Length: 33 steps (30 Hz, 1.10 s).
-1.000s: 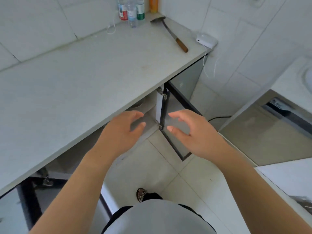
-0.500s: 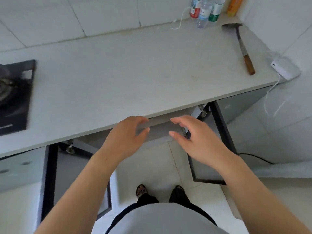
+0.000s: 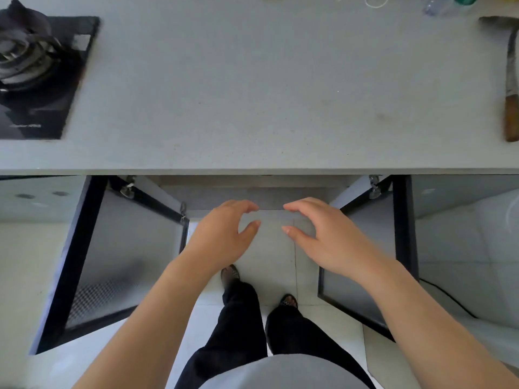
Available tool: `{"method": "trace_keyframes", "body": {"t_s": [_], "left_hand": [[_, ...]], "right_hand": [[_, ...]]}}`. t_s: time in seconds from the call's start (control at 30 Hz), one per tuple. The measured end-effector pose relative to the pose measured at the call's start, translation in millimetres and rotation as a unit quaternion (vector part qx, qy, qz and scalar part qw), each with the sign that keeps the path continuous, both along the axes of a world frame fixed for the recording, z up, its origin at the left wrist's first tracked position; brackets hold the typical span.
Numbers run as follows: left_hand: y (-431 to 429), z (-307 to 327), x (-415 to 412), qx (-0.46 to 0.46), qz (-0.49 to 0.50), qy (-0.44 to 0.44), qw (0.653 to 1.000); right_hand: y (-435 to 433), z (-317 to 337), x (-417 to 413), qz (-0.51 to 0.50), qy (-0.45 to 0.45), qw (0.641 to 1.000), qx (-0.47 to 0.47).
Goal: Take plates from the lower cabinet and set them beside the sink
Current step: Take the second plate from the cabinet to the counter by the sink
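I look straight down at the open lower cabinet (image 3: 258, 192) under the grey countertop (image 3: 266, 94). Both of its dark-framed glass doors, the left door (image 3: 112, 248) and the right door (image 3: 373, 248), stand swung out towards me. My left hand (image 3: 222, 234) and my right hand (image 3: 325, 237) hover side by side in front of the opening, fingers loosely curved, holding nothing. No plates are visible; the counter's edge hides the cabinet's inside. No sink is in view.
A black gas stove (image 3: 36, 71) sits on the counter at the left. A wooden-handled knife (image 3: 511, 88) lies at the right edge, with bottles (image 3: 446, 4) at the back right. My legs and feet (image 3: 252, 299) stand on the tiled floor between the doors.
My view has swung left and down, from the counter's right end to facing the open cabinet squarely. Both hands stayed empty in front of the opening, close together.
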<state>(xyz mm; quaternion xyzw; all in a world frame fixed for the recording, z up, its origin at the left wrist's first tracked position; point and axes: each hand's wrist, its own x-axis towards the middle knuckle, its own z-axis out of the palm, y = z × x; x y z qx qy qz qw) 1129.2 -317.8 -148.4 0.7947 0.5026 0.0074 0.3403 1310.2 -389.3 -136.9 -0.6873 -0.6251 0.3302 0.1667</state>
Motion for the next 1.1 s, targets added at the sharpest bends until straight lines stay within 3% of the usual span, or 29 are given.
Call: {"method": "trace_keyframes", "body": {"t_s": [0.23,0.57,0.93,1.1], "left_hand": [[28,-85,2,0.002,-0.019,0.012,1.0],[89,-233,20,0.062,-0.035,0.034,0.997],[145,-426,39,0.165,0.01,-0.008,0.986],[160,-484,43,0.239,0.024,-0.038,0.97]], "right_hand": [[23,-84,-7,0.001,-0.005,1.0,-0.013],[74,-245,17,-0.093,0.001,0.996,0.006],[115,-441,34,-0.09,0.001,0.989,0.12],[139,-490,42,-0.081,0.027,0.978,0.193]]}}
